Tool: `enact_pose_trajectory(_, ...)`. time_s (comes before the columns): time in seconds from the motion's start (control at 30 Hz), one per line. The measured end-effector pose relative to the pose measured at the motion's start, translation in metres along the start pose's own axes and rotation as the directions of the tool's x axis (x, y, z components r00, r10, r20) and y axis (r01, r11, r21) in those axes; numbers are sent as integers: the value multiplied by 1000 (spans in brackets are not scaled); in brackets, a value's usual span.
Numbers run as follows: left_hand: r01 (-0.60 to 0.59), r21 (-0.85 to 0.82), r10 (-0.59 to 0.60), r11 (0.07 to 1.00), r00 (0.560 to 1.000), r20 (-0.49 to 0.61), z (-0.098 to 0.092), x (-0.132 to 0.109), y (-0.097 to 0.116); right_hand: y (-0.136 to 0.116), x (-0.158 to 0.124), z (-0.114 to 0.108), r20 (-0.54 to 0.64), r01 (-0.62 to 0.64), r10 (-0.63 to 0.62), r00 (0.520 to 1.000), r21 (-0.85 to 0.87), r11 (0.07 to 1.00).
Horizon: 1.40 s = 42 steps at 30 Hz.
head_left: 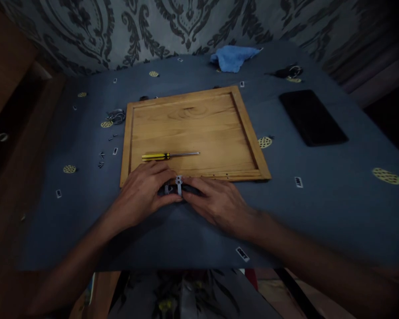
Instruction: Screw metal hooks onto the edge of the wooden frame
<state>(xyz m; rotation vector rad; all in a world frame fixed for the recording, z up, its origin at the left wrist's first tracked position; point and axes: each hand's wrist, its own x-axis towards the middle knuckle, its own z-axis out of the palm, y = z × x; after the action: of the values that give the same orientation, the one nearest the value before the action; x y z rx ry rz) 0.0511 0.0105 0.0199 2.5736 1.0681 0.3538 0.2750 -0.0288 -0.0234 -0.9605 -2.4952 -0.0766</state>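
Note:
A framed wooden panel (189, 128) lies on the blue patterned cloth. At its near edge, a small metal bracket (179, 185) is pinched between my left hand (141, 190) and my right hand (216, 201). Fingers and thumb of each hand close on it from either side, and its lower part is partly hidden. Small dark holes show along the near rail of the panel, right of the bracket. A yellow and black screwdriver (156, 156) rests on the panel just beyond my left hand, its shaft pointing right.
Left of the panel are a metal piece (116, 116) and several small screws (101, 155). A blue rag (234, 57) lies at the back. To the right are a black flat object (312, 117) and a dark item with a metal ring (289, 71). A patterned wall stands behind.

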Motion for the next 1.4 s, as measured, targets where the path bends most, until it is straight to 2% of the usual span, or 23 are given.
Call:
enact_pose_trajectory(0.2, 16, 11, -16, 1000, 1000, 4, -1, 0, 1, 0, 0, -2, 26, -1, 1, 1000, 13, 1000)
enact_pose_trajectory(0.73, 15, 27, -15, 1000, 1000, -16, 1, -1, 1, -1, -1, 0, 7, -9, 9, 1000, 37, 999)
enact_pose_trajectory(1.23, 15, 5, -15, 1000, 1000, -6, 1, 0, 0, -1, -3, 2, -44, -16, 20, 999, 96, 995)
enact_pose_trajectory(1.4, -4, 7, 4, 1000, 1000, -17, 0, 0, 0, 0, -2, 1, -95, -17, 28, 995, 115, 993)
